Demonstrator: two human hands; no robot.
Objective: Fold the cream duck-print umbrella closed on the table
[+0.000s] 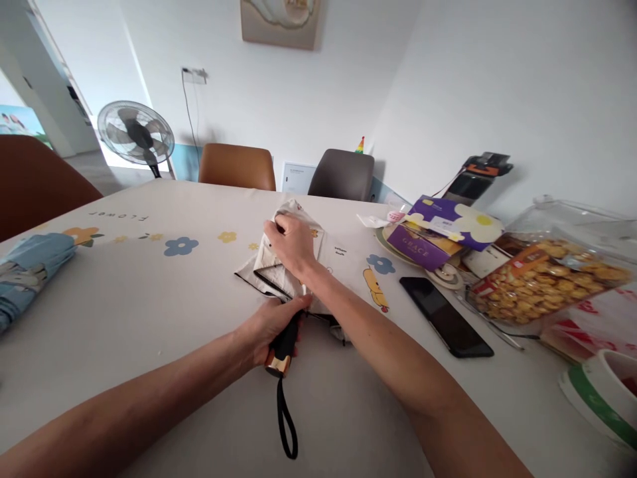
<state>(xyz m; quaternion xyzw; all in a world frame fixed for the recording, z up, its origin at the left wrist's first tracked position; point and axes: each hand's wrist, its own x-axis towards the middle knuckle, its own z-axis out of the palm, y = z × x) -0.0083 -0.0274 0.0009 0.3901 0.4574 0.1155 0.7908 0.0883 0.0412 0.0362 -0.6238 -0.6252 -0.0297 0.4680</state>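
Note:
A folding umbrella [318, 292] with a pale cream canopy lies loosely folded in front of me, its black handle pointing toward me. My left hand [279, 322] is closed around that handle, thumb up near the base of the canopy. A gold-coloured band rings the handle's end, and a black wrist strap [286, 421] hangs from it onto the table. Farther up, my right hand [291, 242] has its fingers curled on the canopy cloth. Dark edging shows along the loose folds left of it. The far side of the right-hand fingers is partly hidden.
A blue folded umbrella [32, 272] lies at the left of the table [189, 318]. To the right are a black phone [445, 315], purple boxes [423, 245], a clear snack container [552, 272] and a green-and-white roll [602, 395]. Chairs [236, 166] and a fan [137, 133] stand beyond.

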